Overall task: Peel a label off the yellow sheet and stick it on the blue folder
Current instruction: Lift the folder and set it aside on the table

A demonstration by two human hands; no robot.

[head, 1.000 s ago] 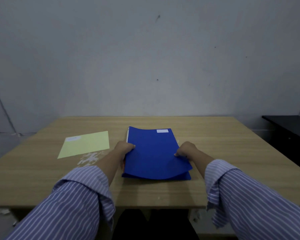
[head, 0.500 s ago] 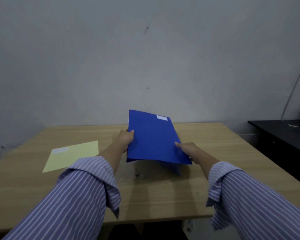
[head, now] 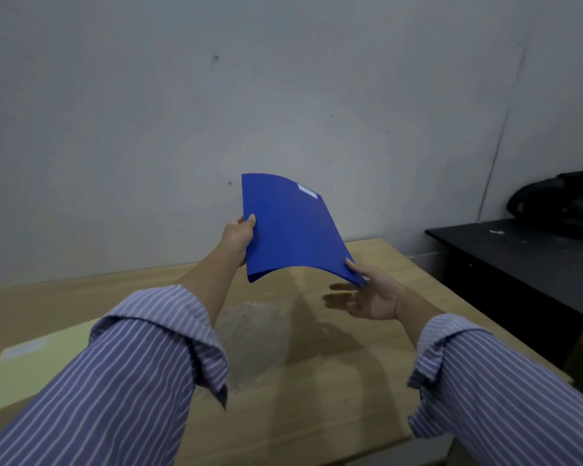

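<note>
The blue folder [head: 290,227] is up in the air above the wooden table [head: 317,381], tilted and bowed, with a white label [head: 307,190] stuck near its top right corner. My left hand [head: 238,238] grips its left edge, thumb on the front. My right hand [head: 367,295] is palm up under the lower right corner, thumb touching that corner, fingers spread. The yellow sheet [head: 37,364] lies flat at the table's left, partly hidden by my left sleeve, with a pale label [head: 24,348] on it.
A black side table [head: 525,257] stands to the right with a dark bag [head: 559,200] on it. A grey wall runs behind the table. A scuffed pale patch [head: 253,324] marks the tabletop between my arms.
The folder has gone from lying on the table to being lifted and swung up to the right. My right hand has loosened from gripping its edge to an open palm under the corner.
</note>
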